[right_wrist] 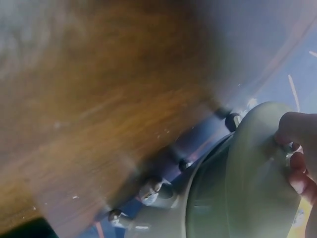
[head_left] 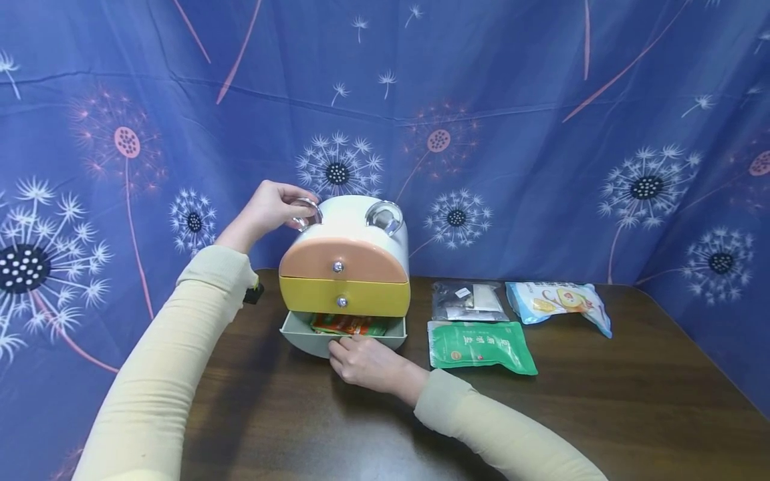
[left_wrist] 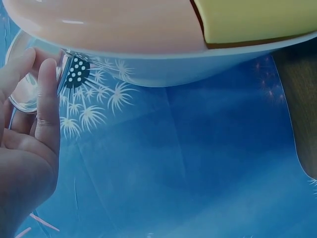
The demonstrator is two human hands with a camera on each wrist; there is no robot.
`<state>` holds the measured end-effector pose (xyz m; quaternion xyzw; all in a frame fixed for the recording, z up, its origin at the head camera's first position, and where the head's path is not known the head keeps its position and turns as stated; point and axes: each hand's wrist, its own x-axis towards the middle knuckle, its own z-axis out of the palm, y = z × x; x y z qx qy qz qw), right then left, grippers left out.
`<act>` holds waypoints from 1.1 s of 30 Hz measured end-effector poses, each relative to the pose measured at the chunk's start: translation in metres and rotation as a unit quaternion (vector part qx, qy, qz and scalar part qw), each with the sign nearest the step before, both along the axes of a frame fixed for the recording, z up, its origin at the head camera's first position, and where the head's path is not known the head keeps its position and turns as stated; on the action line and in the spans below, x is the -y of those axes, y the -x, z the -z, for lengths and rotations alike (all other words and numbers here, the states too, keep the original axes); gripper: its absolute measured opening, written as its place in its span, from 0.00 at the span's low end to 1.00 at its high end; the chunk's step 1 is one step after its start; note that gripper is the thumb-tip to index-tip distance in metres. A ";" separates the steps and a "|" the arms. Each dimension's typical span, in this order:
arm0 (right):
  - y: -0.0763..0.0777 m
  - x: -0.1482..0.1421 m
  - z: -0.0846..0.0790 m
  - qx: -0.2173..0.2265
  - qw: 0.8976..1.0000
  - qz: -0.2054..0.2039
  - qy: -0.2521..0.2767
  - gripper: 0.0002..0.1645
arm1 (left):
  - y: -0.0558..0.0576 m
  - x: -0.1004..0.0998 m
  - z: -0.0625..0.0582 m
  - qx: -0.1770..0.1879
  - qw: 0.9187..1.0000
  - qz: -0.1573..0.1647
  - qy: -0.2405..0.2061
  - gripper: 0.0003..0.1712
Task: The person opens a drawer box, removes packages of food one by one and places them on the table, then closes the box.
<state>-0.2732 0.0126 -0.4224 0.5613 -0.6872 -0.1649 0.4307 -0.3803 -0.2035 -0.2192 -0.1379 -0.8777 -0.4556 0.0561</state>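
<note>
A small rounded drawer cabinet (head_left: 343, 224) with a white shell stands on the table. Its peach top drawer (head_left: 373, 262) and yellow middle drawer (head_left: 307, 294) are closed, each with a silver knob. The pale green bottom drawer (head_left: 303, 342) is pulled out, showing red and green packets (head_left: 345, 324) inside. With its fingers, my left hand (head_left: 272, 206) holds the shiny silver ear-shaped ring (head_left: 317, 215) at the cabinet's top left. My right hand (head_left: 369, 364) is at the front of the bottom drawer, thumb and fingers pinching its knob (right_wrist: 289, 154).
Right of the cabinet lie a clear packet (head_left: 445, 300), a green pouch (head_left: 481, 344) and a light blue and white bag (head_left: 559, 300). A second silver ring (head_left: 394, 224) tops the cabinet's right side. A blue dandelion-print curtain (head_left: 529, 220) hangs behind the brown wooden table (head_left: 607, 401).
</note>
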 end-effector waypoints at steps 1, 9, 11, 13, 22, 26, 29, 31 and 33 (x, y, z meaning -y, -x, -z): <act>-0.002 0.000 0.000 0.002 1.000 0.001 0.001 0.31 | -0.001 0.000 0.000 0.001 1.000 -0.001 0.000 0.20; -0.019 -0.003 -0.005 -0.014 1.000 0.007 -0.010 0.26 | -0.003 0.000 -0.002 0.006 1.000 -0.004 0.005 0.18; -0.022 -0.004 -0.005 -0.015 1.000 0.008 -0.013 0.27 | -0.003 0.000 -0.002 0.007 1.000 -0.002 0.003 0.19; -0.024 -0.004 -0.003 -0.012 1.000 0.011 -0.014 0.27 | -0.002 0.000 -0.002 0.007 1.000 0.000 0.001 0.19; -0.038 -0.002 -0.002 -0.010 1.000 -0.005 -0.010 0.21 | -0.002 0.000 -0.002 0.003 1.000 -0.001 0.000 0.18; -0.044 -0.002 -0.002 -0.003 1.000 0.003 -0.012 0.20 | -0.001 0.000 -0.002 0.000 1.000 -0.001 -0.001 0.17; -0.046 -0.002 -0.002 0.005 1.000 0.014 -0.018 0.18 | -0.002 0.000 -0.002 0.000 1.000 -0.001 -0.002 0.17; -0.047 -0.002 -0.002 0.006 1.000 0.017 -0.022 0.18 | -0.002 0.000 -0.001 0.001 1.000 -0.001 -0.003 0.17; -0.047 -0.001 -0.001 0.004 1.000 0.016 -0.023 0.17 | -0.002 0.000 -0.001 0.000 1.000 -0.001 -0.003 0.17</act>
